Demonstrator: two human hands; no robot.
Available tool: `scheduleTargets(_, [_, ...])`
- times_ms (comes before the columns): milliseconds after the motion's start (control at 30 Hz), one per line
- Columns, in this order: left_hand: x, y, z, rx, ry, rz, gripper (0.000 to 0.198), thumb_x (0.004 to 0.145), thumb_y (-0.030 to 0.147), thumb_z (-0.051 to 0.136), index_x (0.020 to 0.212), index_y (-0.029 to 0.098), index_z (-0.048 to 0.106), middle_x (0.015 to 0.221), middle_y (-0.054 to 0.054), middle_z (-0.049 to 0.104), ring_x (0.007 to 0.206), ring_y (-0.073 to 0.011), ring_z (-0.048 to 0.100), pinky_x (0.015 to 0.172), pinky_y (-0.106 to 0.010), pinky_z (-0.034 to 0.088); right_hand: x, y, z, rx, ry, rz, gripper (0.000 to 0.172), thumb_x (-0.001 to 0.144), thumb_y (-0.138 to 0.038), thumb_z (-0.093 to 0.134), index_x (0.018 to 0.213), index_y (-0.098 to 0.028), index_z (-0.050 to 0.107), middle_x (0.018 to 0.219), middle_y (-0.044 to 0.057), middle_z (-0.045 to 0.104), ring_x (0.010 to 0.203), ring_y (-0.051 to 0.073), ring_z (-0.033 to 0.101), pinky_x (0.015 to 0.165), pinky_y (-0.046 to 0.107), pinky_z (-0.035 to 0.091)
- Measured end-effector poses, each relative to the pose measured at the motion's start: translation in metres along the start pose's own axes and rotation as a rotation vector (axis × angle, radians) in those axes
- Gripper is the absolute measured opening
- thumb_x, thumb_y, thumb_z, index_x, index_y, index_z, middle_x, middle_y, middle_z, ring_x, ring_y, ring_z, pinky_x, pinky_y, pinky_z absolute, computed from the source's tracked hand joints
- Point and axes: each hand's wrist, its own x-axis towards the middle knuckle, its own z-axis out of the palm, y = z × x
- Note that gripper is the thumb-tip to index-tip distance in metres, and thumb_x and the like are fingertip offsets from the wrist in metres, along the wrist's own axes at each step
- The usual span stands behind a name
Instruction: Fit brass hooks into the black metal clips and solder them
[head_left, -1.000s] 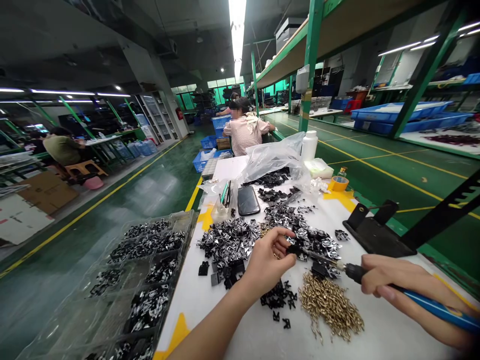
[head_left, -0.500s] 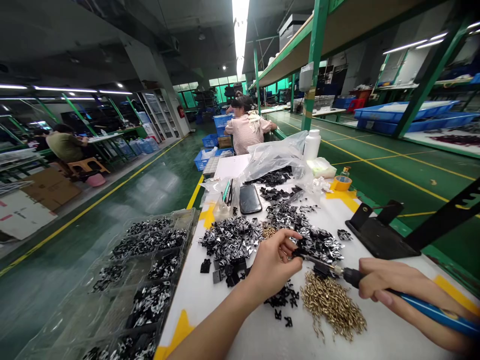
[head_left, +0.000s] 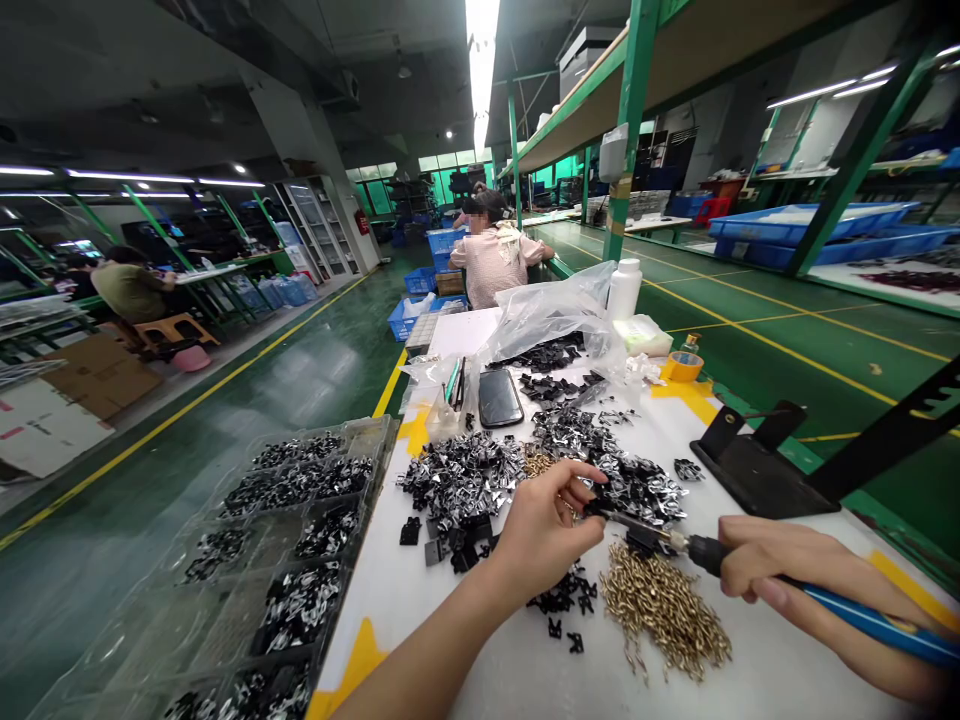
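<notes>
My left hand (head_left: 551,520) is closed in a pinch on a small black part (head_left: 595,506), mostly covered by the fingers. In my right hand (head_left: 810,585) is a blue and black screwdriver (head_left: 709,553), possibly powered, its shaft pointing left with the tip at that part. Beneath the shaft lies a heap of brass-coloured screws (head_left: 664,615). Silver and black metal clips (head_left: 457,475) are piled behind and left of my left hand. Small black pieces (head_left: 562,590) lie scattered just below it.
A phone (head_left: 500,398), a plastic bag (head_left: 551,310) and a white bottle (head_left: 623,290) stand farther back. At right is a black metal stand (head_left: 761,465). A clear compartment tray (head_left: 255,560) of parts sits at left. A co-worker (head_left: 495,255) sits ahead.
Almost nothing differs. Both hands hold the same pose, with the screwdriver tip still at the black part.
</notes>
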Motion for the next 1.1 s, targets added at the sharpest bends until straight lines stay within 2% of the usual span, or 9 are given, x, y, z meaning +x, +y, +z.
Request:
scheduleTargets(133, [0.000,0.000,0.001,-0.001,0.003,0.002,0.031,0.070,0.007,0.057,0.098,0.020,0.058,0.078,0.000,0.051,0.063,-0.0106,0.045,0.053,-0.021,0.037,-0.001,0.001,-0.001,-0.012,-0.012,0.025,0.034,0.091,-0.039,0.037,0.071,-0.025,0.060,0.062,0.001,0.059,0.066,0.018,0.062,0.052,0.023,0.043])
scheduleTargets(333, [0.000,0.000,0.001,0.010,0.005,0.001,0.032,0.068,0.006,0.056,0.097,0.020,0.059,0.077,0.000,0.050,0.063,-0.0111,0.045,0.053,-0.022,0.037,-0.003,0.006,-0.005,-0.052,-0.083,-0.005,0.027,0.089,-0.029,0.039,0.073,-0.025,0.060,0.065,0.000,0.061,0.069,0.017,0.063,0.056,0.021,0.046])
scheduleTargets(733, [0.004,-0.002,-0.004,0.002,-0.007,-0.038,0.031,0.070,0.010,0.057,0.099,0.019,0.056,0.079,-0.001,0.051,0.068,-0.0131,0.046,0.059,-0.024,0.038,-0.005,0.004,0.000,-0.019,0.035,0.141,0.033,0.089,-0.040,0.039,0.069,-0.026,0.061,0.062,0.000,0.059,0.067,0.017,0.061,0.056,0.021,0.045])
scheduleTargets(833, [0.007,-0.009,-0.004,0.010,0.029,-0.072,0.030,0.069,0.008,0.055,0.097,0.018,0.056,0.076,0.000,0.048,0.066,-0.0125,0.044,0.057,-0.023,0.036,-0.012,0.016,-0.008,-0.120,0.110,0.139,0.028,0.088,-0.039,0.042,0.073,-0.025,0.062,0.067,0.001,0.060,0.071,0.018,0.062,0.057,0.022,0.045])
scheduleTargets(933, [0.011,-0.014,-0.002,0.020,0.057,-0.104,0.028,0.069,0.008,0.054,0.096,0.017,0.055,0.075,0.000,0.047,0.065,-0.0128,0.044,0.056,-0.024,0.036,-0.022,0.037,-0.022,-0.285,0.164,0.155,0.022,0.087,-0.036,0.044,0.086,-0.024,0.062,0.081,0.003,0.062,0.078,0.017,0.062,0.064,0.023,0.045])
scheduleTargets(1000, [0.012,-0.016,-0.002,0.050,0.065,-0.103,0.026,0.071,0.010,0.054,0.096,0.018,0.055,0.075,0.000,0.047,0.066,-0.0135,0.044,0.058,-0.024,0.036,-0.031,0.054,-0.032,-0.424,0.159,0.194,0.021,0.087,-0.034,0.043,0.092,-0.023,0.060,0.085,0.004,0.061,0.079,0.017,0.061,0.069,0.024,0.045])
scheduleTargets(1100, [0.011,-0.015,-0.003,0.091,0.071,-0.087,0.022,0.076,0.015,0.053,0.097,0.020,0.055,0.077,0.000,0.046,0.068,-0.0141,0.044,0.060,-0.025,0.036,-0.043,0.078,-0.036,-0.611,0.138,0.255,0.022,0.086,-0.033,0.039,0.092,-0.024,0.059,0.083,0.003,0.062,0.073,0.015,0.062,0.067,0.024,0.045])
